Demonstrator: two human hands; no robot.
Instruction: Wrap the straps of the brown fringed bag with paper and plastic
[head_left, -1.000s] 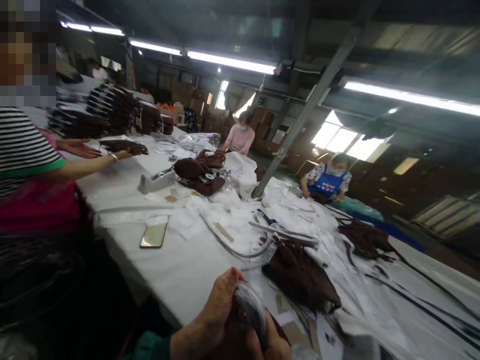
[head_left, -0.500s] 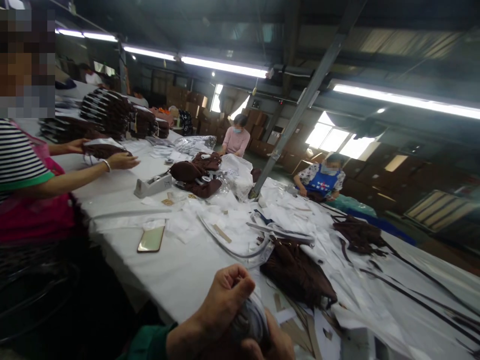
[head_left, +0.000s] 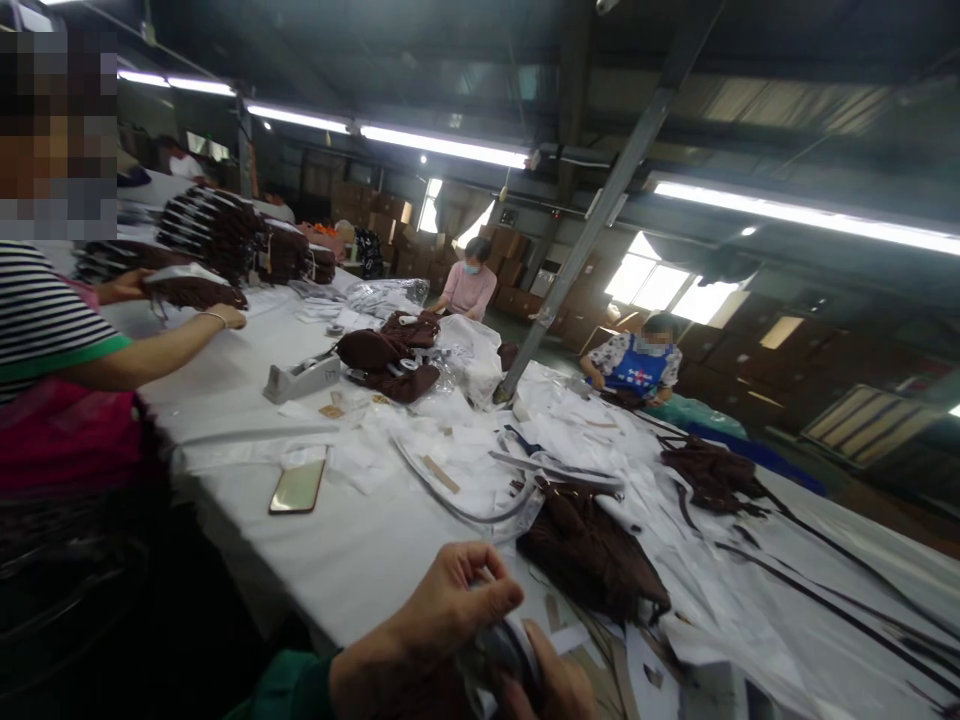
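At the bottom of the head view my left hand [head_left: 450, 605] has its thumb and fingers pinched together; what they hold, if anything, is too small to tell. Just below it, my right hand [head_left: 559, 680] is curled round a shiny grey, rounded thing with a pale rim [head_left: 499, 655], whose kind I cannot make out. Brown fabric shows dimly beneath my hands. Beyond my right hand lies a gathered brown fabric bag [head_left: 592, 555], with a grey curved strip [head_left: 442, 505] beside it.
A phone [head_left: 298, 487] lies near the table's left edge, a tape dispenser [head_left: 304, 375] behind it. Brown bags [head_left: 390, 355] and white paper scraps cover the middle. A slanting metal post [head_left: 577, 250] rises from the table. A co-worker's hand [head_left: 225, 316] holds a brown bundle [head_left: 195, 290].
My left hand's fingers have risen slightly away from the grey thing. At the left, the co-worker's arm and the brown bundle have shifted left. The view has tilted slightly.
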